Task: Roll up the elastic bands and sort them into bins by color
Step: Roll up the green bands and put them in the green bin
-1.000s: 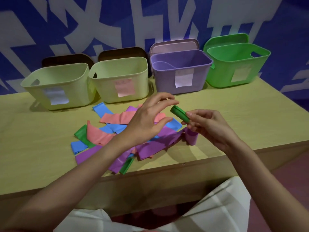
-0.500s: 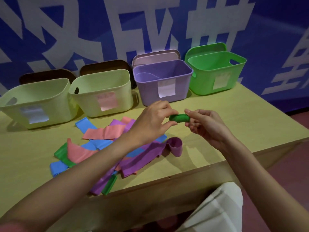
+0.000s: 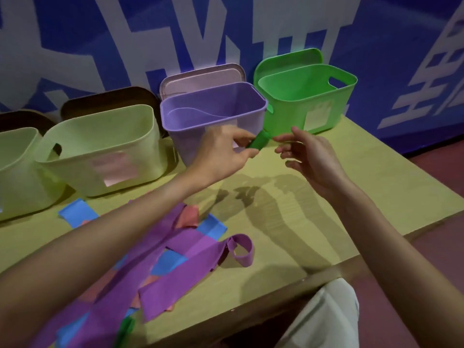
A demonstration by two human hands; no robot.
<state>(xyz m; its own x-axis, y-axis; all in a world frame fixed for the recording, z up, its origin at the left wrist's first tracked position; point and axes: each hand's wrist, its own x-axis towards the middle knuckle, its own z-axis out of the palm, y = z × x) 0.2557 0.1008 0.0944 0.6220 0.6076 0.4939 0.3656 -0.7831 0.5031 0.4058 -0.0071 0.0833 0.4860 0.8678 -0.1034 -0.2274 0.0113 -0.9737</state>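
My left hand (image 3: pixel 223 154) pinches a rolled green band (image 3: pixel 259 142) between thumb and fingers, held in front of the purple bin (image 3: pixel 213 114) and just left of the green bin (image 3: pixel 306 96). My right hand (image 3: pixel 308 156) hovers a little to the right of the roll with its fingers apart, holding nothing. Flat purple bands (image 3: pixel 175 259), blue bands (image 3: pixel 77 212) and pink bands (image 3: pixel 188 217) lie in a loose pile on the table under my left forearm. One purple band curls into a loop (image 3: pixel 242 249). A green band end (image 3: pixel 125 330) shows at the bottom.
Two pale yellow-green bins (image 3: pixel 100 146) stand left of the purple bin, one with a pink label. Lids lean behind the bins against a blue and white wall. The wooden table's front edge (image 3: pixel 276 292) runs diagonally; a white-clad leg shows below it.
The green roll passed from my right hand to my left hand, and my right hand let go and opened. Both hands rose toward the bins as the view tilted closer.
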